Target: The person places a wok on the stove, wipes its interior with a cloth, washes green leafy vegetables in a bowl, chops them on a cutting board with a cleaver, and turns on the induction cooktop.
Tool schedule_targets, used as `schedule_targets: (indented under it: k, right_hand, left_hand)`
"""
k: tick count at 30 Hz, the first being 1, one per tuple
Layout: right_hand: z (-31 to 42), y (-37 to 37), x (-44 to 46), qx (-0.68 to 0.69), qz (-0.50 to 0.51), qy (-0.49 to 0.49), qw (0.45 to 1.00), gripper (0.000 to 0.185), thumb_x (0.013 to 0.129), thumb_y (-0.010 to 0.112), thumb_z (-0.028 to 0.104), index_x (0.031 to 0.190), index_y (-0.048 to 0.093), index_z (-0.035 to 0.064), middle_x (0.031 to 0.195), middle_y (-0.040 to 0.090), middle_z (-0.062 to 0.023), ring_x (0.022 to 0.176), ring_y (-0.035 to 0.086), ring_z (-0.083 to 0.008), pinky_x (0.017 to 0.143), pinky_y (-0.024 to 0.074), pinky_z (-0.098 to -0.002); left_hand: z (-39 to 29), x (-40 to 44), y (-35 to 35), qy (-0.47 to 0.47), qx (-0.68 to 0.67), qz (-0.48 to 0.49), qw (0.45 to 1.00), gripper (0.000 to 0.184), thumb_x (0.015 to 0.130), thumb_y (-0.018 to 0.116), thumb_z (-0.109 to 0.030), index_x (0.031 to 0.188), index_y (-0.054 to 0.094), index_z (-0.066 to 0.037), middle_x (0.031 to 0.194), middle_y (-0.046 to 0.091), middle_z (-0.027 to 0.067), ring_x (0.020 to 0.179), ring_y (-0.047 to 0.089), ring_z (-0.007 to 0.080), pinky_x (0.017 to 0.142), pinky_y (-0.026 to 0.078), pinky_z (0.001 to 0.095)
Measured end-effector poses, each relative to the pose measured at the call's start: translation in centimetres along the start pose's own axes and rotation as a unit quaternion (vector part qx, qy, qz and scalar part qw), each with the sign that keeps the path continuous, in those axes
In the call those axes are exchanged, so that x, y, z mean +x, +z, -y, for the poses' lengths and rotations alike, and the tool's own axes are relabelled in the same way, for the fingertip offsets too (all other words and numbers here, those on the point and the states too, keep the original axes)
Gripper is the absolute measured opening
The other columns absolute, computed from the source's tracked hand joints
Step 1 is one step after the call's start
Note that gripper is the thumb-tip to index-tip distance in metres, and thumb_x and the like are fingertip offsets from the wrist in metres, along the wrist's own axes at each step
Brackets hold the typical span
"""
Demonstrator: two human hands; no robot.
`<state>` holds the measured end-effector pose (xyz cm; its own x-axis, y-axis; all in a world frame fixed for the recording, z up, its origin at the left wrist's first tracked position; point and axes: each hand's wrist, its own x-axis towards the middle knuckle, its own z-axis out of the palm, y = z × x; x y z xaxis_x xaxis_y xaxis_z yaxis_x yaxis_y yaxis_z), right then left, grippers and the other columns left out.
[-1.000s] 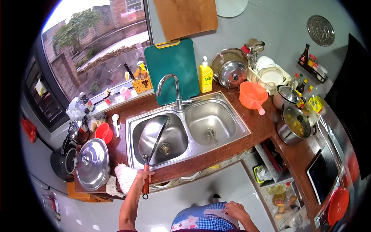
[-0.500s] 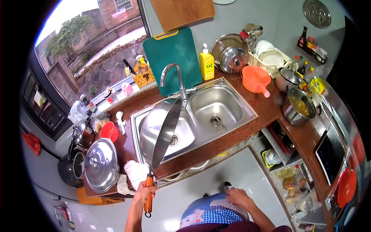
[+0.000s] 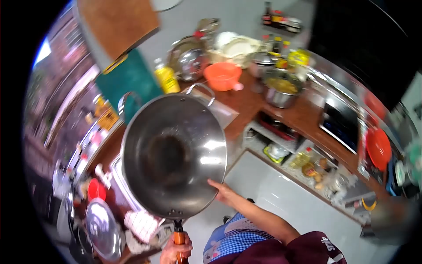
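A large metal wok (image 3: 176, 132) tilts up before me, its dark inner face towards me and hiding most of the sink (image 3: 121, 176). My left hand (image 3: 169, 251) is wrapped round its orange-brown wooden handle (image 3: 179, 240). At the lower right rim is my right hand (image 3: 221, 192), one digit over the inner side; its other fingers are mostly hidden behind the wall. Opposite the handle a small metal loop (image 3: 206, 90) stands out from the rim. Near my left hand lie a pale cloth (image 3: 143, 225) and a round metal lid (image 3: 103, 229).
An orange basin (image 3: 222, 75), a steel pot with food (image 3: 281, 88) and a yellow soap bottle (image 3: 167, 79) stand along the back counter. A black cooktop (image 3: 340, 125) lies on the right. Below it are open shelves (image 3: 303, 165). A green board (image 3: 129, 81) leans by the window.
The wok has swung up from edge-on over the sink to face me. My right hand has come up from the apron to its rim. The view has turned right.
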<state>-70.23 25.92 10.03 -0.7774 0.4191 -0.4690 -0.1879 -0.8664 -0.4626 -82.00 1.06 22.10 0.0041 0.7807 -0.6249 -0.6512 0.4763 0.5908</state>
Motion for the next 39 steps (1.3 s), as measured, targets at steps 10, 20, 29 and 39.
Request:
schedule_targets:
  k: [10,20,29,39]
  right_hand:
    - [5.9,-9.2,-17.5,-0.083,-0.304,-0.311,0.897,0.031,0.073,0.062,0.013,0.099,0.057,-0.0031,0.089,0.059,-0.0065,0.08,0.052,-0.0143,0.071,0.0412,-0.0275]
    - [15.9,-22.3,-34.3,-0.04,-0.538,-0.374,0.754,0.032,0.065,0.063,0.015,0.089,0.058,-0.005,0.081,0.06,-0.0109,0.074,0.056,-0.0178,0.063,0.043,-0.0289]
    - [30.2,-37.3,-41.3,-0.049,-0.552,-0.36,0.75,0.024,0.066,0.058,0.016,0.081,0.056,-0.0031,0.069,0.056,-0.0084,0.054,0.052,-0.0176,0.044,0.043,-0.0289]
    - [41.9,-47.2,-42.2,-0.017,-0.508,-0.358,0.783,0.03,0.071,0.055,0.022,0.089,0.053,-0.0015,0.067,0.06,-0.014,0.05,0.059,-0.0233,0.036,0.0397,-0.0257]
  left_hand:
    - [-1.6,9.9,9.0,-0.175,0.083,0.206,0.959,0.03,0.064,0.063,0.002,0.083,0.041,-0.009,0.057,0.043,0.0011,0.035,0.037,0.0094,0.03,0.032,0.022]
    - [5.9,25.2,28.6,-0.355,0.017,0.374,0.856,0.02,0.071,0.058,0.0,0.084,0.044,-0.005,0.061,0.045,0.0055,0.042,0.043,0.0134,0.038,0.037,0.0244]
    - [10.5,35.4,46.5,-0.391,-0.025,0.429,0.814,0.016,0.077,0.053,-0.005,0.076,0.038,-0.009,0.057,0.035,-0.0036,0.042,0.034,0.0025,0.037,0.026,0.017]
    - [11.4,44.1,57.8,-0.402,-0.089,0.419,0.809,0.011,0.082,0.048,-0.005,0.077,0.039,-0.009,0.057,0.036,-0.0058,0.045,0.035,0.0011,0.042,0.03,0.0147]
